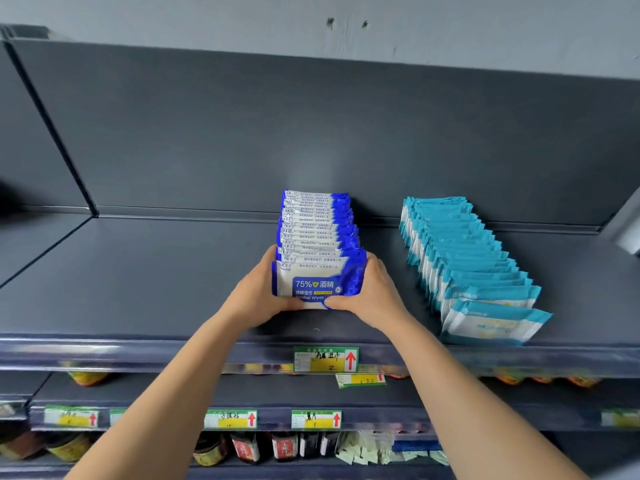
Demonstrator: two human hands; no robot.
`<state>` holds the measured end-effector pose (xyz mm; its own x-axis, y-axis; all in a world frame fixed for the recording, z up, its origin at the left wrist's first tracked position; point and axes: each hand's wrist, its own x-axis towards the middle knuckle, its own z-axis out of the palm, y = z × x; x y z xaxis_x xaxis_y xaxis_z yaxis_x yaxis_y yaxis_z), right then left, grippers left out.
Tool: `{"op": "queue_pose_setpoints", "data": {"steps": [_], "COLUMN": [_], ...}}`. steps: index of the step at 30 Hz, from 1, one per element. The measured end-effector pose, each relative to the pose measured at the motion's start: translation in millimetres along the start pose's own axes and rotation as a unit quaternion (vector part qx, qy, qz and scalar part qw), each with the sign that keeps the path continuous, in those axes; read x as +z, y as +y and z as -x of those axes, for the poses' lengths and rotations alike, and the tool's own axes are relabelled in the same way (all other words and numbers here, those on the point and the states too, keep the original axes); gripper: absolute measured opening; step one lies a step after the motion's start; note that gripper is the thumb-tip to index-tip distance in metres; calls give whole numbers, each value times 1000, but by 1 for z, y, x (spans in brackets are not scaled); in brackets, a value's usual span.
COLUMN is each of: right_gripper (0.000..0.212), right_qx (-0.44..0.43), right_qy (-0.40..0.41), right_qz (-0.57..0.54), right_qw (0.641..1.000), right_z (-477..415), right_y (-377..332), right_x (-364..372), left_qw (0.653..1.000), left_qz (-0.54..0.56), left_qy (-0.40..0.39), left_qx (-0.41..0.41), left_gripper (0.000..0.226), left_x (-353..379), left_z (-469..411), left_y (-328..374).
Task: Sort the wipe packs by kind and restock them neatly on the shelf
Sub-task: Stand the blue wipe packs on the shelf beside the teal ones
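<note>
We are squeezing the row of blue packs on the shelf between our left hand and right hand, fingers clamped on the front pack, likely squaring it, teal packs well apart.

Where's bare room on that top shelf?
Widest: dark grey shelf left of the blue wipe pack row. Narrower: between it and the teal pack row. Crowded: blue row's front, held by left hand and right hand.
</note>
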<state>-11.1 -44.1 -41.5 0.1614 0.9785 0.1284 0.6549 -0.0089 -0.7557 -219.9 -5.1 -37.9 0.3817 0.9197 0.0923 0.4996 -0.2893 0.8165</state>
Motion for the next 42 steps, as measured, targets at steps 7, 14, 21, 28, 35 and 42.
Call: {"op": "queue_pose_setpoints", "data": {"steps": [7, 14, 21, 28, 35, 42], "right_gripper": [102, 90, 116, 109, 115, 106], "right_qx": [25, 2, 20, -20, -10, 14], "right_qy": [-119, -104, -182, -158, -148, -104], "right_qz": [-137, -129, -197, -97, -94, -83], "right_qw": [983, 986, 963, 982, 984, 991], "right_z": [-13, -12, -16, -12, -1, 16], "right_y": [4, 0, -3, -3, -2, -7], "right_x": [-15, -13, -25, -22, -18, -16], "left_qw": [993, 987, 970, 974, 979, 985], "left_qz": [69, 107, 154, 148, 138, 139], "left_qy": [-91, -114, -188, -171, -149, -106], "left_qx": [6, 28, 31, 23, -8, -2], "left_gripper": [114, 111, 115, 102, 90, 86], "left_x": [-12, -15, -26, -22, -18, -15], "left_z": [-17, -17, -19, -11, -2, 10], "left_y": [-2, -4, 0, 2, 3, 4]}}
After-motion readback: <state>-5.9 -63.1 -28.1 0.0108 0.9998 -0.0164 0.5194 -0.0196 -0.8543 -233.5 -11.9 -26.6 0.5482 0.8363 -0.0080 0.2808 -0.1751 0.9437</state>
